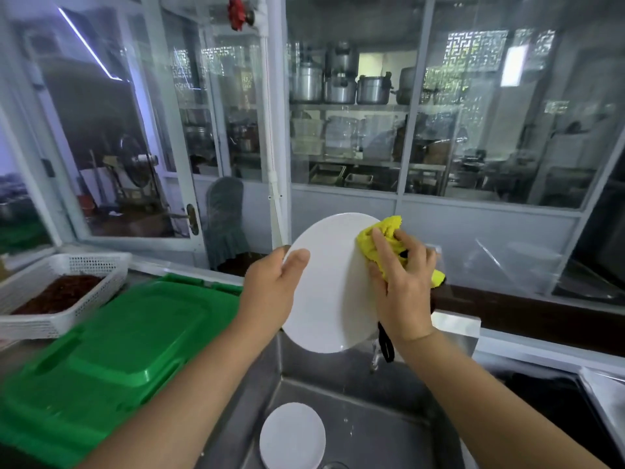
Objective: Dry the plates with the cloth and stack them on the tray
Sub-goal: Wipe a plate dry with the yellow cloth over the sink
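Two hands work mid-frame: the left hand [275,282] grips a white plate's [329,292] edge, tilted above the sink [378,431]; the right hand [402,282] presses a yellow cloth [382,236] against it. Another plate [292,436] lies in the sink; a green tray [111,353] sits lower left.

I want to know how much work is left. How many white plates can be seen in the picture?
2. One plate is held up over the sink, gripped by the left hand; the other plate lies in the sink. More may be hidden.
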